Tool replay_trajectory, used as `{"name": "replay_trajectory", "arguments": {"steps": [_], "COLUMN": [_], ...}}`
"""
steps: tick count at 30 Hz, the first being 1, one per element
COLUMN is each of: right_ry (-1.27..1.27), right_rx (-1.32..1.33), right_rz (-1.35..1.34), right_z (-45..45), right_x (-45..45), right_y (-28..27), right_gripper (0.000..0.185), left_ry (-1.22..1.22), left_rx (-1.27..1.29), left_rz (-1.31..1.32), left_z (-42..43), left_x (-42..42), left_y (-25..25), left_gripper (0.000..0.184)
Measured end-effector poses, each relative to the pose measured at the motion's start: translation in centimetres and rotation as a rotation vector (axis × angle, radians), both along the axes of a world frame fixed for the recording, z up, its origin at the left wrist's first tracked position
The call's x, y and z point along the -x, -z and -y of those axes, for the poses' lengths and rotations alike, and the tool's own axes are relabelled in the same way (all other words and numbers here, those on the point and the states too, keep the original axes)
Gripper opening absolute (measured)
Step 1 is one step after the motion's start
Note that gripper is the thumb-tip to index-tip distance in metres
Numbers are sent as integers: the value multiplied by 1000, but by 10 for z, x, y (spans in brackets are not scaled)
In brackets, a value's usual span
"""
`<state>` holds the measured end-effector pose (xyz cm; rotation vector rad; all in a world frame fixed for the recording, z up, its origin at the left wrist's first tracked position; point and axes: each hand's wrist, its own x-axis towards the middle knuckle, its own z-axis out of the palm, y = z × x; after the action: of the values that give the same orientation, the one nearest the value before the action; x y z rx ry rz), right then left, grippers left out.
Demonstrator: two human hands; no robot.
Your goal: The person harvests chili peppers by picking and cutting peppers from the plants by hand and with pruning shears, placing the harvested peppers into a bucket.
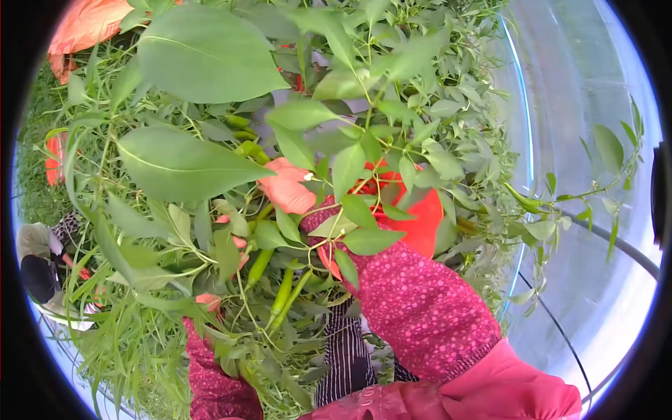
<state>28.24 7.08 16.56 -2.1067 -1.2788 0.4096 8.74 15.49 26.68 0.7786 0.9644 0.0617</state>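
My right hand (pixel 287 186), in a coral glove, reaches in among the pepper plant's leaves (pixel 199 164) at the centre. Leaves partly cover its fingers, and what they hold, if anything, is hidden. A patterned dark-pink sleeve (pixel 427 301) covers that arm. Beside it lies a bright red object (pixel 423 220), also partly behind leaves. Lower left, only small coral patches of my left hand (pixel 208 301) show through the foliage; its grip is hidden. Long green peppers (pixel 282 294) hang between the two hands. More green peppers (pixel 250 150) sit just above my right hand.
Clear plastic sheeting (pixel 567 140) with dark hoops (pixel 616 241) borders the right side. A stem with a green pepper (pixel 523 200) hangs near it. Orange bags (pixel 87 26) lie at the upper left. Another person (pixel 42 269) is at the far left. Tall grass (pixel 119 350) grows lower left.
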Motion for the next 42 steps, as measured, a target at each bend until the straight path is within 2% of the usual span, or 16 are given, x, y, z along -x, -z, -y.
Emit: {"name": "replay_trajectory", "arguments": {"steps": [2, 4, 6, 7, 10, 16, 18, 21, 26, 28, 29, 33, 36, 38, 39, 42], "right_ry": [-156, -157, -97, -102, -79, -312, -214, -26, 583, 606, 635, 813, 882, 920, 868, 835], "right_rx": [133, 386, -15, -7, 110, 262, 44, 282, -800, -491, -303, -22, 19, 18, 49, 94], "right_rz": [65, 61, -34, -29, -312, -536, -184, -579, -1138, -433, -391, -381, -357, -318, -252, -137], "right_z": [14, 24, 40, 45, 59, 137, 155, 150, 146, 171, 184, 236, 267, 280, 286, 296], "right_x": [-9, 0, 4, 0, -29, -62, -73, -136, -243, -264, -269, -275, -273, -265, -264, -253], "right_y": [-34, -27, -15, -33, -145, -109, -87, -77, -93, -101, -114, -118, -100, -87, -77, -75], "right_gripper": [11, 10, 9, 9, 14, 21, 35, 40, 71, 52, 58, 66, 65, 61, 60, 55], "left_ry": [157, 114, 52, 92, -8, -45, -41, -44, 9, 204, -279, -64, -173, 358, 360, 2048], "left_rx": [-118, 12, 243, 942, 375, 217, 186, 164, 149, 129, 387, 361, 530, 479, 477, -849], "left_rz": [-335, -268, -162, 521, 213, 214, 215, 204, 298, 482, 298, 301, -95, -117, -120, 107], "left_z": [2, 5, 6, -8, 7, 5, 2, 4, 0, -6, 18, 18, 14, 3, 9, 30], "left_x": [0, -5, -9, 23, 26, 24, 25, 27, 33, 41, 16, 30, 23, 35, 28, -56], "left_y": [1, -16, -28, 29, 12, 9, 11, 17, 24, 39, -6, -2, -21, -3, 17, 80], "left_gripper": [60, 64, 71, 71, 69, 65, 63, 62, 60, 60, 54, 42, 39, 42, 42, 24]}}
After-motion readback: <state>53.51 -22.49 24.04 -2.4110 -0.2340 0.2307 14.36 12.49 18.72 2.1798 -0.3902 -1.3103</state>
